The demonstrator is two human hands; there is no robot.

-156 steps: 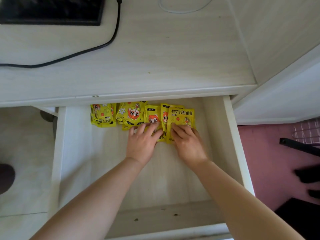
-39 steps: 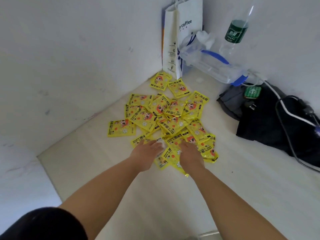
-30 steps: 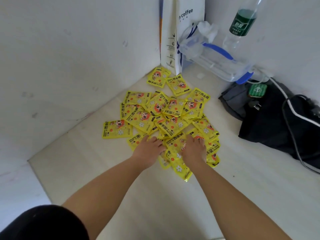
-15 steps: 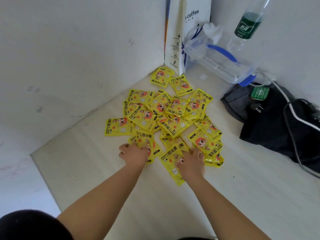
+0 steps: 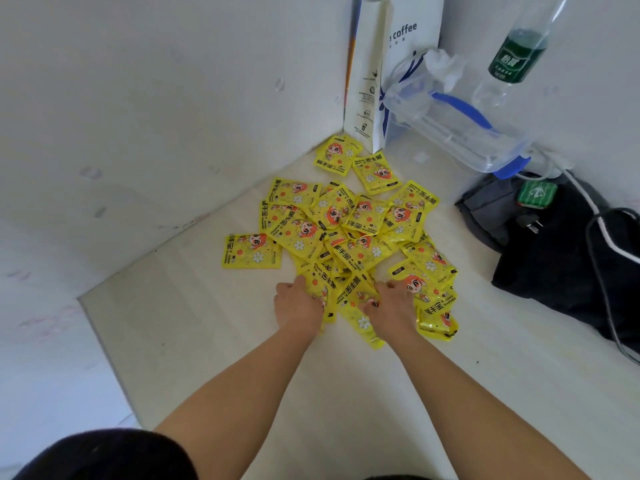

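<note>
Pale wood-grain surface (image 5: 207, 341), runs into a corner of two white walls (image 5: 138, 98), walls scuffed. In the corner a white paper bag (image 5: 367, 81) stands upright, "coffee" printed on it. Just right of it is a clear plastic box (image 5: 460, 133) with a blue handle, tilted against the wall. A bottle (image 5: 516, 60) with a green label is behind it. Far right is a dark bag (image 5: 561, 258) slumped on the surface, with a white cable (image 5: 588, 202) running over it and a small green card (image 5: 536, 194) on top. The yellow packets (image 5: 346, 237) lie in a loose overlapping heap mid-surface, cartoon face and flowers printed on them. One stray packet (image 5: 251, 251) lies flat at the heap's left edge, and two more are up by the foot of the paper bag. Both bare arms reach in from below, side by side, hands at the near edge of the heap. Left hand (image 5: 299, 303): knuckles up, fingers curled round some of the yellow packets at the near-left edge, gripping them. Right hand (image 5: 391, 303): on top of the packets just right of the left hand, fingers bent down onto them, thumb across one; can't tell whether it pinches or only presses. The rest of the heap lies beyond the fingertips and to the right. Black sleeve (image 5: 104, 455) at bottom left.
</note>
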